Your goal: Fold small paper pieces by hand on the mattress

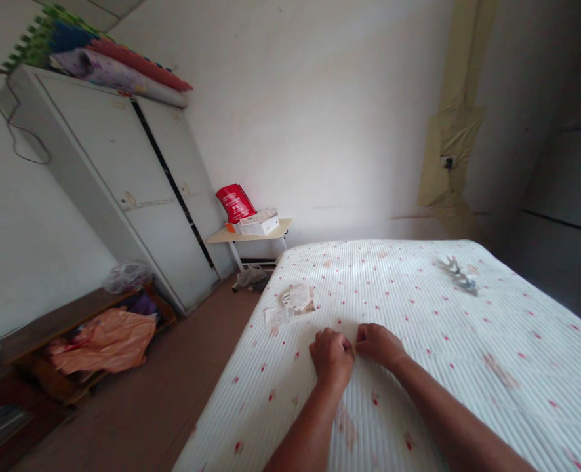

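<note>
My left hand (332, 354) rests low over the white quilted bed cover (418, 314), its fingers curled in. Close beside it on the right, my right hand (378, 343) is closed in the same way, fingertips turned toward the left. Only a narrow gap separates the two hands. A tiny yellowish spot shows between them, too small to name, and the fingers hide whatever they hold. Just beyond my left hand lie printed paper pieces (298, 299) on the cover. Farther off to the right sits a pale, jagged-looking object (458, 275) that I cannot identify.
A small table (221, 235) at the bed's far left corner bears a red bag (235, 202) and a white box (261, 225). Left stand a grey cabinet (157, 229) and a low wooden bench (69, 314) with an orange plastic bag (106, 341). A wall socket (448, 161) is taped around.
</note>
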Action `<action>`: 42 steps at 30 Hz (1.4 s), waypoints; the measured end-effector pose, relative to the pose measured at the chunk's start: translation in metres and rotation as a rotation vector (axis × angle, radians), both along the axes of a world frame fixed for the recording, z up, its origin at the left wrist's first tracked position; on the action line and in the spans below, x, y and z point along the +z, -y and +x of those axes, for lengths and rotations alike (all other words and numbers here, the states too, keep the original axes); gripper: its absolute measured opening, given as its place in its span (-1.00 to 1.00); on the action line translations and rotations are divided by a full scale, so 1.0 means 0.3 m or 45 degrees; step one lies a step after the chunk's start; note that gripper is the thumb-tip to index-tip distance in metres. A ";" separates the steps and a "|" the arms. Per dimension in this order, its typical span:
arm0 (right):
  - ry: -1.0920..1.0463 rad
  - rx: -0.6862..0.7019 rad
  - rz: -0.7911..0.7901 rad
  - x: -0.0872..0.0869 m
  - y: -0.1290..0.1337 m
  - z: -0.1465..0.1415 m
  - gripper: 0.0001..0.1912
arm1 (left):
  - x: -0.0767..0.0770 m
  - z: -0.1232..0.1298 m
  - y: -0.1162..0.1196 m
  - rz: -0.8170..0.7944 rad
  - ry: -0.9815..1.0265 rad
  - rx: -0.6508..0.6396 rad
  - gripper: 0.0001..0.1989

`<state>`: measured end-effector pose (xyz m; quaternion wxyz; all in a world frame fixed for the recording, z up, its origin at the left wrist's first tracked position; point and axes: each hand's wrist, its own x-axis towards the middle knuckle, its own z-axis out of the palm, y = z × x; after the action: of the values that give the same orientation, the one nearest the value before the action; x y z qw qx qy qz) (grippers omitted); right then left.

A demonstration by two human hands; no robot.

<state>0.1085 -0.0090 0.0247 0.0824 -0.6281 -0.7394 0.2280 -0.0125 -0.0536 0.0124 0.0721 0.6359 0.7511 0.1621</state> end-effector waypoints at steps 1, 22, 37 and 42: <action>0.010 -0.008 0.009 0.001 0.002 -0.001 -0.91 | 0.000 0.000 0.000 -0.003 0.001 -0.001 -0.89; 0.021 0.009 0.030 -0.007 0.001 -0.002 -0.90 | 0.002 -0.002 0.000 -0.006 -0.016 -0.016 -0.87; -0.031 0.050 0.010 -0.013 -0.006 0.009 -0.87 | 0.010 0.002 0.002 -0.019 -0.021 -0.001 -0.89; 0.006 0.021 0.049 -0.010 0.001 0.003 -0.91 | 0.008 0.000 0.002 -0.007 -0.020 -0.002 -0.87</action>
<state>0.1095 -0.0092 0.0216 0.0909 -0.6209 -0.7489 0.2129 -0.0124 -0.0543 0.0147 0.0680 0.6377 0.7515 0.1551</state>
